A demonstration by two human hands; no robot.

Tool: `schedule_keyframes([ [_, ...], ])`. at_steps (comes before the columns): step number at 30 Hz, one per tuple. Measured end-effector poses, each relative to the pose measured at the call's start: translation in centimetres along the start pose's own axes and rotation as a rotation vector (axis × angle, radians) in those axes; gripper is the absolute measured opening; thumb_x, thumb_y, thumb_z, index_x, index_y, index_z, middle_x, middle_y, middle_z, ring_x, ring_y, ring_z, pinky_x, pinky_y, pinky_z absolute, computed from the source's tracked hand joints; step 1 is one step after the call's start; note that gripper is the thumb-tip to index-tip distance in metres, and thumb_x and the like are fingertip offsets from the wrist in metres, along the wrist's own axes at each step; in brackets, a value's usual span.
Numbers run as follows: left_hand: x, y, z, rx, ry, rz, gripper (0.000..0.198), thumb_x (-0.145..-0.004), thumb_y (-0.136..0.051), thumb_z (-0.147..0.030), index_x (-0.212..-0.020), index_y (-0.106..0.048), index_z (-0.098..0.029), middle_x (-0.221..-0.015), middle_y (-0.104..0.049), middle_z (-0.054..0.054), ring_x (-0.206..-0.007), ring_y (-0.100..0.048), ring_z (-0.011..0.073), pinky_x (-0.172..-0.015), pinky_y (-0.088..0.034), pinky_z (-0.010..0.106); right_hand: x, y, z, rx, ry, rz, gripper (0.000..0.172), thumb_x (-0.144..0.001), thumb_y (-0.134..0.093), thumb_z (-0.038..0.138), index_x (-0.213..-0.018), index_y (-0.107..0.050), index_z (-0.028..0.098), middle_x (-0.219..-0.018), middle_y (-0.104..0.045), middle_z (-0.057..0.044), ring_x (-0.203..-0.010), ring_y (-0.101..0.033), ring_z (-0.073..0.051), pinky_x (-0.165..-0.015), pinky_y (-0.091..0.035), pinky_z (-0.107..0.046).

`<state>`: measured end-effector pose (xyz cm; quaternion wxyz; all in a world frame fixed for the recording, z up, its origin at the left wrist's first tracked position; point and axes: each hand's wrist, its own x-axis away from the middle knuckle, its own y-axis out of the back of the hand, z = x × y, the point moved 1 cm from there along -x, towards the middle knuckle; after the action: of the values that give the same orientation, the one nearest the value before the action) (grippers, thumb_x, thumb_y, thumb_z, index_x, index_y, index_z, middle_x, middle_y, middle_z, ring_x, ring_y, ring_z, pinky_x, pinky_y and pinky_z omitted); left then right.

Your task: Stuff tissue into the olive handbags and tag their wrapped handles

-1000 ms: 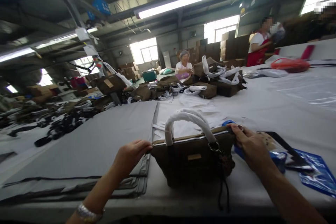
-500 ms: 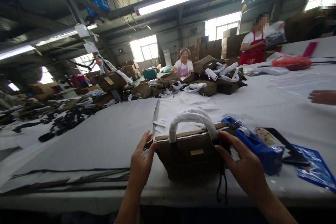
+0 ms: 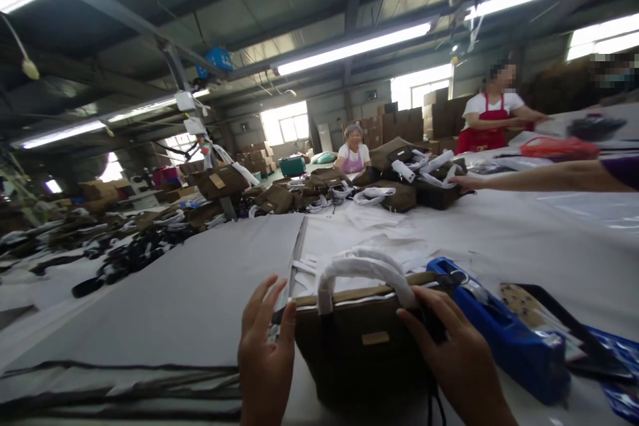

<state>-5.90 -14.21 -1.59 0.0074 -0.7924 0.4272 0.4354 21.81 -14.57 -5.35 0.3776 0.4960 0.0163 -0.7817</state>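
A dark olive handbag (image 3: 349, 363) stands upright on the table in front of me, its top zip and small tan label facing me. White wrapping covers its two handles (image 3: 362, 269). My left hand (image 3: 268, 349) is beside the bag's upper left corner, fingers raised and spread, the thumb close to the zip end. On the other side, my right hand (image 3: 456, 349) grips the bag's upper right corner near the base of the handle, thumb on the front. Dark cords hang below that hand.
Right of the bag lies a blue holder (image 3: 514, 339), with a dark flat tray (image 3: 579, 333) beyond it. Several olive bags (image 3: 394, 193) are heaped at the back. A co-worker's arm (image 3: 539, 180) reaches toward them. Dark strips (image 3: 120, 379) lie at the left front.
My view has tilted up, so the handbag sits lower. My left fingers have spread further from the bag. A co-worker's arm now reaches from the right to the heaped bags.
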Motion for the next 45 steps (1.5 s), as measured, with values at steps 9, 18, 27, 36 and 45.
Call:
schedule_keyframes([
  [9, -2.0, -2.2, -7.1, 0.040, -0.724, 0.064, 0.041, -0.091, -0.060, -0.006, -0.130, -0.062, -0.017, -0.117, -0.068, 0.010, -0.108, -0.065, 0.0174, -0.097, -0.050, 0.026, -1.4, 0.4, 0.5, -0.341, -0.234, 0.087, 0.023, -0.090, -0.066, 0.043, -0.102, -0.075, 0.026, -0.096, -0.078, -0.001, -0.088, -0.073, -0.022, -0.084, -0.057, -0.029],
  [18, -2.6, -1.3, -7.3, 0.021, -0.820, 0.258, 0.034, -0.092, -0.062, -0.010, -0.124, -0.067, -0.020, -0.111, -0.076, 0.010, -0.101, -0.071, 0.0206, -0.091, -0.051, 0.026, -3.9, 0.9, -1.2, -0.789, -0.307, 0.508, 0.028, -0.093, -0.062, 0.044, -0.094, -0.074, 0.019, -0.086, -0.072, -0.003, -0.083, -0.064, -0.018, -0.078, -0.046, -0.026],
  [27, -7.4, -3.2, -7.2, 0.916, 0.669, 0.986, 0.037, -0.088, -0.066, -0.049, -0.078, -0.069, -0.014, -0.051, -0.049, -0.003, -0.046, -0.040, 0.0070, -0.051, -0.041, 0.020, -4.8, -0.2, -2.2, -1.048, -0.355, 0.612, 0.049, -0.097, -0.044, 0.061, -0.087, -0.060, 0.016, -0.077, -0.060, -0.003, -0.069, -0.056, -0.015, -0.064, -0.045, -0.026],
  [36, -5.5, -2.4, -10.6, 0.695, 0.303, 0.855, 0.048, -0.076, -0.074, -0.060, -0.091, -0.064, -0.017, -0.072, -0.053, -0.003, -0.057, -0.045, 0.0084, -0.052, -0.038, 0.020, -2.8, -1.6, 0.3, -0.604, -0.317, 0.278, 0.037, -0.088, -0.067, 0.038, -0.122, -0.064, 0.023, -0.118, -0.070, -0.004, -0.110, -0.064, -0.024, -0.100, -0.047, -0.034],
  [45, -6.3, -1.4, -11.3, -0.307, -0.346, 0.663, 0.030, -0.088, -0.060, -0.047, -0.107, -0.064, -0.025, -0.073, -0.071, 0.000, -0.060, -0.065, 0.0200, -0.056, -0.040, 0.026, -4.2, -0.8, 2.7, -0.445, -0.224, 0.282, 0.032, -0.090, -0.065, 0.034, -0.121, -0.070, 0.025, -0.119, -0.073, -0.005, -0.109, -0.069, -0.025, -0.096, -0.053, -0.035],
])
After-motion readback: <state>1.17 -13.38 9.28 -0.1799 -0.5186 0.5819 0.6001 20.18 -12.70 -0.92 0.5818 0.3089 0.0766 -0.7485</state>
